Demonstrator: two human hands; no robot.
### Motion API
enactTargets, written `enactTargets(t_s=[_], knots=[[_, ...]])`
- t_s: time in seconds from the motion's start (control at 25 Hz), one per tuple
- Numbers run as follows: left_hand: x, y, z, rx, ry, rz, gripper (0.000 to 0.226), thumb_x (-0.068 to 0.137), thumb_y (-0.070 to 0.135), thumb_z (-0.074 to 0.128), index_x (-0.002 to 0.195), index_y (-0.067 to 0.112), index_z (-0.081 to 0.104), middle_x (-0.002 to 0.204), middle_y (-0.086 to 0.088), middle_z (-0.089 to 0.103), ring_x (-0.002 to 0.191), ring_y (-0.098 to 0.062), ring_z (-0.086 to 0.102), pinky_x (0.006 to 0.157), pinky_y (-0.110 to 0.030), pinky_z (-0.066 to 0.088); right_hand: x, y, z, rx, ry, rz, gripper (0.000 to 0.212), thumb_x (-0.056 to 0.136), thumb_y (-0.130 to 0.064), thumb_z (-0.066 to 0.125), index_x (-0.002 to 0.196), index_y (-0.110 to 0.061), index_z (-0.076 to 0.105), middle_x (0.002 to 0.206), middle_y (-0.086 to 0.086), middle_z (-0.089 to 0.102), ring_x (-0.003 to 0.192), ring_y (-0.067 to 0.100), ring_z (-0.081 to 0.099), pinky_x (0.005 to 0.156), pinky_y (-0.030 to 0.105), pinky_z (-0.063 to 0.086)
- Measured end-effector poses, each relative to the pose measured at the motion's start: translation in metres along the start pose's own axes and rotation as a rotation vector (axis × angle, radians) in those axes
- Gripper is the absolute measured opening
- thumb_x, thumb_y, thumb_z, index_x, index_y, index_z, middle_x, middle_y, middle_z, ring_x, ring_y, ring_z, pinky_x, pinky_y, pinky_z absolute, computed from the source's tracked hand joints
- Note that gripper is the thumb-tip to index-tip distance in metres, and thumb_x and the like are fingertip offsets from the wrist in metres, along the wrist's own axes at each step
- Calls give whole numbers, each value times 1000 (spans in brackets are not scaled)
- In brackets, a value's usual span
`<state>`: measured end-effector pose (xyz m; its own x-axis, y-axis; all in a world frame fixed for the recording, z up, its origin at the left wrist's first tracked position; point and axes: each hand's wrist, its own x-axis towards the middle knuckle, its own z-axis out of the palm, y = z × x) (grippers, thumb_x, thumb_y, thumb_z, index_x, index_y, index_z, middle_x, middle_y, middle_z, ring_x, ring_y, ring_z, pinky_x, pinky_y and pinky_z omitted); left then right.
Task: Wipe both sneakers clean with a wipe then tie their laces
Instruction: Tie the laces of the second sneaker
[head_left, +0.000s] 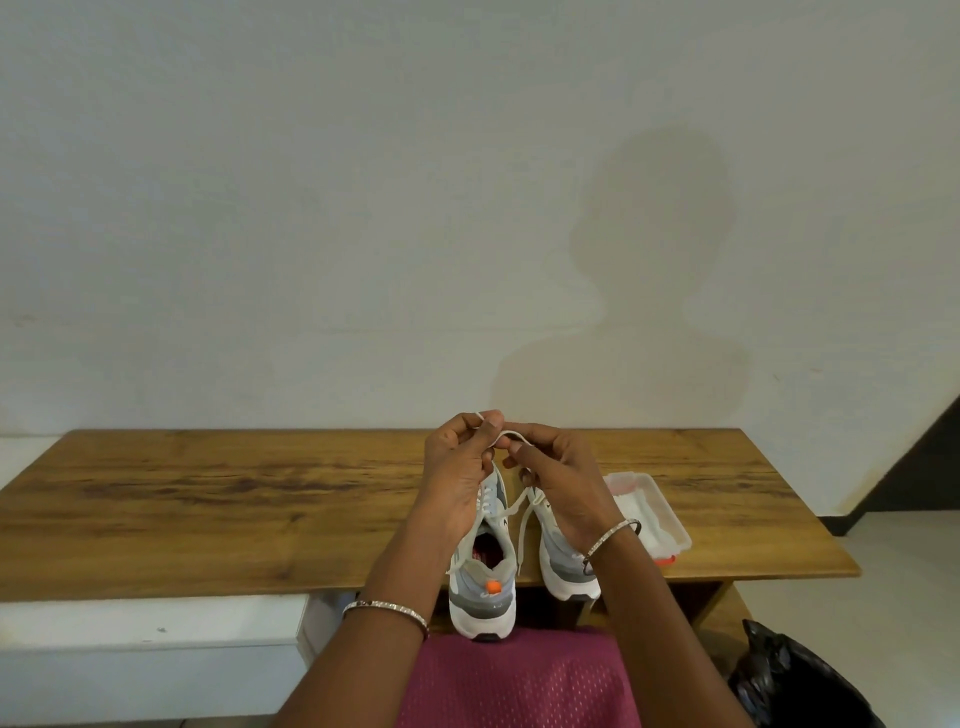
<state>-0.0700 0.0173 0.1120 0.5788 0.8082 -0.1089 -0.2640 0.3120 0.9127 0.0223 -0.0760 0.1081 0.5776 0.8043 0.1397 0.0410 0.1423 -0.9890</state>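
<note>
Both hands are raised at centre frame, just above the pair.

- Left hand (457, 467): grip pinches a white lace (511, 435) between thumb and fingertips.
- Right hand (563, 480): fingers are curled and the grip pinches the same lace, which arches between the two hands.
- Strands trail down from the hands toward the left-of-frame sneaker (480, 587). That sneaker stands at lower centre, its heel overhanging the near edge of the desk (208, 499).
- The second sneaker (561, 564) sits just beside it, to the right, partly under the right wrist. Whether its lace is knotted cannot be told.

Progress, as a judgement: wiping looks finished. No wipe is in either hand, and both uppers and soles look clean. The white wipes (636, 506) lie in a clear plastic tray (675, 530) at right centre. Tying is under way, with no finished bow visible on either shoe. At least this bow is left to do, possibly the other as well.

Writing: none legible. The red insole (488, 551) carries print too small to read. There is a small dark mark on the second sneaker's side, brand uncertain.

A black bag (795, 686) sits at lower right.
</note>
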Motion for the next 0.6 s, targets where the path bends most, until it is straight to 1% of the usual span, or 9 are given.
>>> enactTargets(t_s=[0.08, 0.2, 0.28, 0.32, 0.4, 0.44, 0.48, 0.56, 0.6], knots=[[1, -1, 1, 8, 18, 18, 15, 91, 13, 73, 79, 13, 65, 58, 3, 62, 50, -7, 43, 51, -22, 42, -1, 0, -3, 92, -8, 24, 20, 96, -10, 63, 111, -6, 75, 101, 16, 75, 80, 13, 62, 63, 21, 43], [0, -4, 3, 36, 45, 55, 14, 91, 14, 73, 78, 13, 66, 60, 2, 66, 49, -7, 46, 59, -31, 44, 1, 1, -3, 89, 20, 19, 22, 95, -23, 65, 104, -6, 77, 98, 16, 75, 78, 14, 62, 65, 23, 43], [1, -8, 3, 94, 41, 102, 14, 91, 17, 74, 80, 14, 67, 68, -1, 71, 52, -8, 52, 61, -34, 46, 3, 2, -1, 68, 86, 7, 26, 95, -27, 66, 97, -3, 77, 89, 16, 74, 72, 15, 61, 62, 24, 43], [1, -9, 2, 153, 36, 142, 14, 91, 20, 75, 79, 15, 68, 72, -1, 73, 56, -10, 57, 63, -35, 49, 5, 3, 1, 70, 125, 5, 29, 95, -28, 66, 94, -1, 76, 80, 14, 72, 66, 15, 59, 58, 23, 42], [3, -10, 0, 317, 23, 243, 15, 87, 24, 78, 76, 23, 69, 81, 3, 76, 69, -16, 68, 70, -37, 58, 10, 2, 4, 62, 201, 28, 35, 96, -30, 65, 90, 3, 73, 64, 7, 62, 54, 11, 52, 51, 21, 39], [3, -11, -2, 405, 14, 298, 14, 86, 25, 80, 76, 26, 70, 83, 6, 76, 73, -16, 70, 71, -33, 59, 12, 1, 5, 50, 227, 56, 37, 97, -30, 64, 87, 5, 71, 59, 3, 57, 49, 8, 47, 48, 20, 38], [4, -11, -5, 492, -2, 363, 12, 84, 23, 81, 78, 27, 72, 84, 10, 76, 74, -11, 70, 70, -27, 59, 15, 1, 5, 34, 242, 96, 37, 97, -29, 63, 83, 5, 69, 54, 1, 53, 45, 7, 44, 45, 19, 36], [7, -11, -13, 644, -83, 527, 10, 81, 16, 83, 86, 23, 78, 87, 14, 76, 78, -2, 69, 71, -15, 55, 19, 0, 5, 9, 243, 206, 33, 97, -26, 64, 77, 0, 65, 49, 0, 47, 41, 8, 39, 40, 19, 32], [10, -10, -19, 716, -142, 617, 11, 81, 12, 83, 89, 19, 80, 90, 13, 77, 82, 0, 69, 74, -13, 54, 21, 0, 5, 13, 236, 267, 30, 96, -24, 64, 75, -2, 63, 48, 1, 46, 40, 9, 38, 38, 19, 31]])
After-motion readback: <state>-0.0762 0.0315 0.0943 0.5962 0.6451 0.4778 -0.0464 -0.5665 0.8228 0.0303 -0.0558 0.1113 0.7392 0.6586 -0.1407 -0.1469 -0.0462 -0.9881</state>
